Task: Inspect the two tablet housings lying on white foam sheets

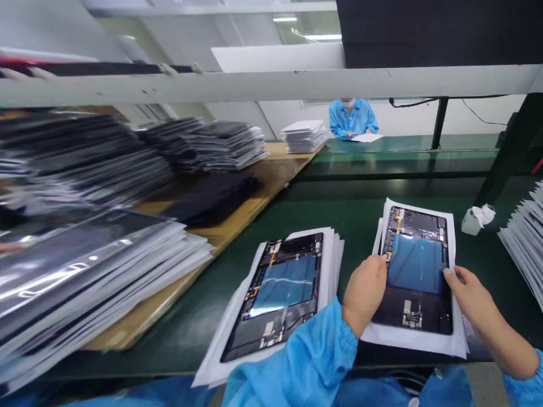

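Observation:
A black tablet panel with a blue film (pixel 416 265) lies on a small pile of white sheets (pixel 418 339) on the green bench. My left hand (pixel 365 291) grips its left edge, fingers curled over it. My right hand (pixel 469 294) touches its right edge with the fingertips. A second panel of the same kind (pixel 280 291) rests on another pile of white sheets (pixel 331 254) just to the left, untouched. Both my arms wear blue sleeves.
Tall stacks of bagged dark panels (pixel 85 271) fill a wooden board (pixel 271 181) on the left. More white sheets are stacked at the right edge (pixel 526 237). A small white bottle with a rag (pixel 473 219) stands behind. A person in blue (pixel 352 118) sits at the far bench.

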